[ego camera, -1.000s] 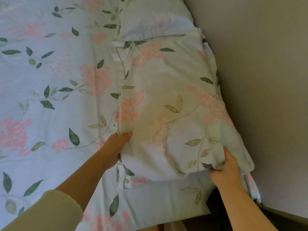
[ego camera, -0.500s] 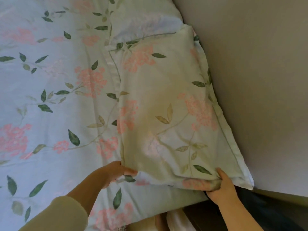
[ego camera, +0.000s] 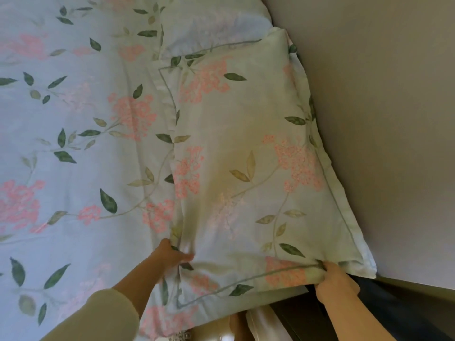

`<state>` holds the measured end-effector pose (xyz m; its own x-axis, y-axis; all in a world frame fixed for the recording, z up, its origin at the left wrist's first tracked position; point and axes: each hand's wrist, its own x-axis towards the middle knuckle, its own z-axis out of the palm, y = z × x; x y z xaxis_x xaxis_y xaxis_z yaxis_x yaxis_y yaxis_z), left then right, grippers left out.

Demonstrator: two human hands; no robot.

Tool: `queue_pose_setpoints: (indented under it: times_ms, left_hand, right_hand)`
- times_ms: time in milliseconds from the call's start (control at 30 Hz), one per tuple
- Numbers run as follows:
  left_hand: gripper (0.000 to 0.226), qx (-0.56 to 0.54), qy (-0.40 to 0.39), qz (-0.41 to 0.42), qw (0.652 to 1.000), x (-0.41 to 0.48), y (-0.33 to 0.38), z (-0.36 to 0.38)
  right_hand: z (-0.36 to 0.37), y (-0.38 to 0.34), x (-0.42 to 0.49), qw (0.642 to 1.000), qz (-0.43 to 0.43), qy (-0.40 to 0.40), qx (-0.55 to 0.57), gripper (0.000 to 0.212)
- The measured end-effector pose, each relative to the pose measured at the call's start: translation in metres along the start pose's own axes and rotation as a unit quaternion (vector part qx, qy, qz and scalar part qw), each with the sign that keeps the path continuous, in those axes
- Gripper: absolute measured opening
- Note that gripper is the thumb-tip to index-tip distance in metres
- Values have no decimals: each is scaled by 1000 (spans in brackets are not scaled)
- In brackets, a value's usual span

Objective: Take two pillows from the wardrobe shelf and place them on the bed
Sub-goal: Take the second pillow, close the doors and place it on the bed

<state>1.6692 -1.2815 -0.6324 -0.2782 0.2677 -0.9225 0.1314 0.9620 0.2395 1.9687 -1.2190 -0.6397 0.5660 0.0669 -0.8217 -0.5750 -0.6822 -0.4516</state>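
Pillow point(ego camera: 246, 168) in pale floral case, pink blossom and green leaf print, lying flat on bed point(ego camera: 73, 148) at its right-hand side, beside wall point(ego camera: 381, 119). Long axis running away from camera, roughly parallel to wall. Near short edge low in frame at both hands, far short edge pointing up-frame. Right long edge touching wall. Flanged border with grey piping visible round case. Near right corner overhanging edge of bed, above a dark gap.

Second pillow point(ego camera: 216, 23) in matching case beyond it, at top of frame, also on bed and against wall. Far edge of first pillow either touching or overlapping it; cannot tell which.

Left hand point(ego camera: 170, 254) at near left corner of pillow: thumb on top of fabric, other fingers tucked under the edge and out of sight, gripping the case. Fabric bunched into folds at the grip. Cream sleeve point(ego camera: 105, 316) on left forearm.

Right hand point(ego camera: 334, 279) at near short edge, just inside right corner: fingers closed round the flange, pinching the border. Right forearm bare.

Bed cover in same print as both cases. Below bed edge, pale and dark shapes, too unclear to name.
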Motion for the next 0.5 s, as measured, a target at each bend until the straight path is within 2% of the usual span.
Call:
queue_pose_setpoints:
  times_ms: [33, 67, 100, 200, 267, 333, 433, 500]
  left_hand:
    - [75, -65, 5, 19, 998, 1, 6, 1]
    - [79, -106, 23, 37, 993, 3, 13, 2]
    - [81, -125, 44, 52, 990, 7, 19, 3]
    - [65, -97, 59, 73, 991, 10, 32, 11]
    - [48, -59, 62, 69, 994, 12, 31, 17]
    - [41, -34, 84, 58, 994, 10, 30, 21]
    - [56, -7, 140, 41, 989, 7, 34, 22]
    - [77, 75, 224, 67, 969, 0, 43, 24]
  right_hand:
    - [5, -4, -6, 992, 38, 2, 120, 52]
    - [6, -4, -9, 986, 23, 10, 162, 58]
    - [6, -4, -14, 989, -4, 1, 146, 60]
    - [3, -3, -24, 991, -126, -31, 22, 56]
    - [-3, 1, -27, 983, -177, -10, -51, 54]
    - [-15, 0, -28, 974, -186, 36, -125, 51]
    - [-22, -11, -34, 966, -138, 97, -195, 53]
    - [-15, -17, -38, 948, -165, 111, -248, 48]
